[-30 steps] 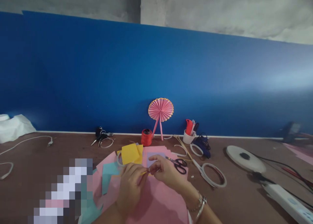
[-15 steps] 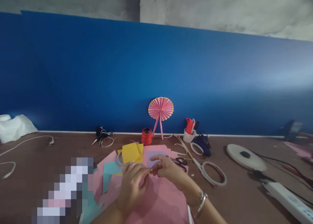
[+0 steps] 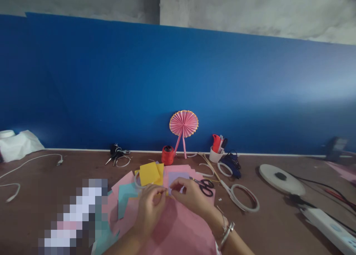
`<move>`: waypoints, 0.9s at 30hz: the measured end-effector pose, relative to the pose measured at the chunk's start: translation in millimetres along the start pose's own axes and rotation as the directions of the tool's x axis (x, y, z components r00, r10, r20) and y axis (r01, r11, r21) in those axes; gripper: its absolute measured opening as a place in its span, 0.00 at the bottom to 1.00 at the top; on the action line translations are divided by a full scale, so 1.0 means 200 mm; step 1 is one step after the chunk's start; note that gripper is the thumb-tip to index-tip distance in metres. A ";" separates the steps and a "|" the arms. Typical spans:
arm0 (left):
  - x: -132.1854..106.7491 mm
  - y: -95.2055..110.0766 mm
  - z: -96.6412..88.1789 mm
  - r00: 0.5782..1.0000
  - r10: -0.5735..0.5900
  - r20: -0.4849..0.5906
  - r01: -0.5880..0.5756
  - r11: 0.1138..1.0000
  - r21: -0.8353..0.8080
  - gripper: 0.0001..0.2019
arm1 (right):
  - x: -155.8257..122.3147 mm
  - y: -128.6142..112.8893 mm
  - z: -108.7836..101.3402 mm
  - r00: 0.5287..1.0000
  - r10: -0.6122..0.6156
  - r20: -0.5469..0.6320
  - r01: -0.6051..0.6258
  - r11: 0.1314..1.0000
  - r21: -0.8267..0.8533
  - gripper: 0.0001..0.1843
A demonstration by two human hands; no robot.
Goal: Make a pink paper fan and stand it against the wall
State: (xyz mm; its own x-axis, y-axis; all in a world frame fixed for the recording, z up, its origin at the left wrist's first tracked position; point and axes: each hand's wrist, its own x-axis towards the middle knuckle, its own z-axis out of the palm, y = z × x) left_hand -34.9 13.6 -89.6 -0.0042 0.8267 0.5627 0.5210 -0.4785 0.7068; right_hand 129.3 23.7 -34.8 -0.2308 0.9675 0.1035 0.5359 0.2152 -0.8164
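My left hand (image 3: 151, 205) is closed in a pinch, thumb against forefinger, over a large pink sheet of paper (image 3: 178, 229). Facing it, my right hand (image 3: 190, 195) has its fingers bent together, its tips just short of the left ones. A tiny bit of yellow shows between the fingertips; what they grip is too small to make out. The pink sheet has a yellow upper edge, partly hidden by the hands. Beyond them lie yellow paper squares (image 3: 150, 174), a purple sheet (image 3: 178, 177) and black-handled scissors (image 3: 205, 187). Blue-green paper (image 3: 125, 195) sticks out at the left.
A pink pleated paper fan (image 3: 184, 124) leans on the blue wall panel beside a red spool (image 3: 167, 155). Further right are a white cup of pens (image 3: 216, 154), a tape-like white coil (image 3: 244, 197), a round white device (image 3: 280, 179) and a power strip (image 3: 328, 225). Keys (image 3: 115, 154) lie left.
My right hand's fingers, spread before, have curled inward. My left fingertips have drawn back slightly to the left. A small gap now separates the two hands.
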 end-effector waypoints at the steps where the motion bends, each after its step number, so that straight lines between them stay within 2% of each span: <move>1: 0.00 0.00 0.00 1.000 -0.008 0.007 0.008 1.000 -0.010 0.06 | 0.00 -0.02 0.00 1.000 -0.015 -0.018 0.015 1.000 -0.022 0.07; 7: 0.00 0.00 -0.01 1.000 0.001 0.020 0.000 0.999 -0.043 0.06 | -0.01 -0.02 0.04 0.980 -0.155 -0.124 0.130 0.973 -0.191 0.09; 12: 0.01 0.02 -0.01 1.000 -0.013 -0.002 0.013 0.998 -0.063 0.07 | -0.02 0.01 0.06 0.958 -0.262 -0.115 0.222 0.934 -0.281 0.08; 17: 0.02 0.04 -0.01 0.993 -0.109 0.045 0.115 0.978 -0.173 0.12 | -0.03 0.02 0.09 0.900 -0.425 -0.097 0.354 0.842 -0.408 0.08; 22: 0.02 0.04 -0.01 0.967 -0.223 0.125 0.249 0.929 -0.272 0.13 | -0.03 0.01 0.11 0.832 -0.551 -0.065 0.448 0.736 -0.508 0.10; 24: 0.02 0.03 0.00 0.961 -0.241 0.138 0.272 0.916 -0.294 0.13 | -0.03 0.02 0.12 0.818 -0.570 -0.078 0.457 0.726 -0.513 0.10; 27: 0.02 0.03 -0.01 0.960 -0.241 0.145 0.275 0.909 -0.312 0.11 | -0.03 0.02 0.12 0.825 -0.558 -0.091 0.444 0.739 -0.507 0.11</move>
State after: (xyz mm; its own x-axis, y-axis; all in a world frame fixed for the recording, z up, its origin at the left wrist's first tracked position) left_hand -32.9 12.9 -82.4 -0.0061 0.9515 0.3076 0.2061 -0.2998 0.9315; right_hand 113.7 15.2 -51.4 -0.4153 0.6903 0.5925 0.7054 0.6556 -0.2694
